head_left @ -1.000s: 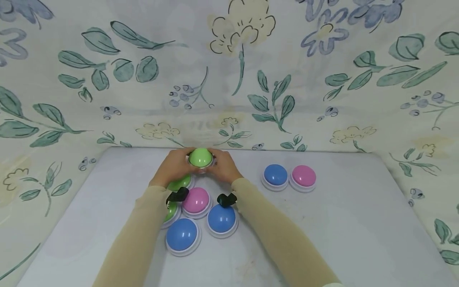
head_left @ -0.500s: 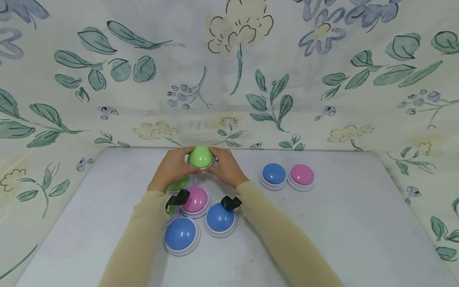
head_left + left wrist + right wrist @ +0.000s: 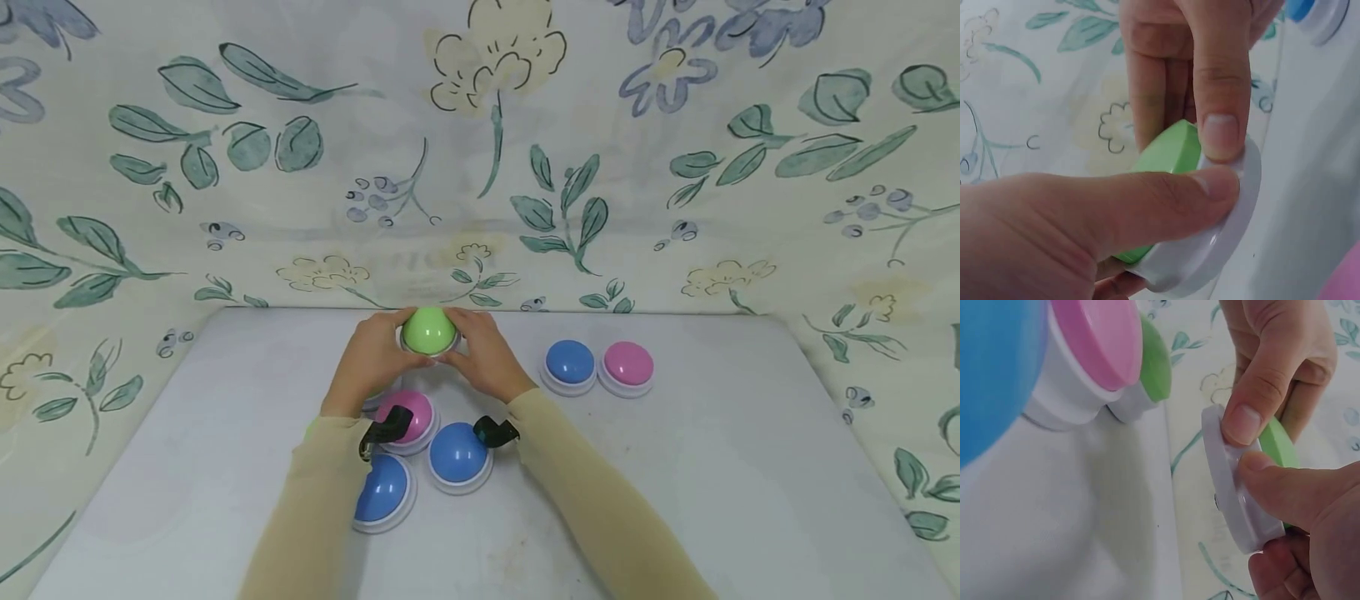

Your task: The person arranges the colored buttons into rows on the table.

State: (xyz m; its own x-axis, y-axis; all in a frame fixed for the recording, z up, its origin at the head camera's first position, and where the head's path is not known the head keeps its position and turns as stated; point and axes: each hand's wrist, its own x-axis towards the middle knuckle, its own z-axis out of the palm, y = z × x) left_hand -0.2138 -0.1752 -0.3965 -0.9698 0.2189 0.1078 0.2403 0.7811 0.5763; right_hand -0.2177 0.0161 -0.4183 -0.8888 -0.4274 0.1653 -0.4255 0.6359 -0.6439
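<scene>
Both hands hold one push button (image 3: 429, 331) with a green dome and a white round base, near the back edge of the table in the head view. My left hand (image 3: 371, 360) grips its left side, and my right hand (image 3: 489, 357) its right. In the left wrist view, both thumbs press the white base (image 3: 1194, 256) close to each other, with fingers around the far side. The right wrist view shows the base (image 3: 1225, 481) tipped on edge, apart from the tabletop. Just nearer than the hands sits a pink push button (image 3: 405, 414), partly behind the left wrist strap.
Two blue push buttons, one central (image 3: 457, 452) and one nearer (image 3: 384, 490), stand close to the arms. Another green button (image 3: 1157, 359) shows beyond the pink one. Farther right, a blue button (image 3: 570, 362) and a pink button (image 3: 628, 365) stand side by side. Floral cloth (image 3: 480, 167) hangs behind.
The hands have shifted slightly right with the green push button. My left forearm has swung right and now covers the green buttons beside it and part of the nearest blue one.
</scene>
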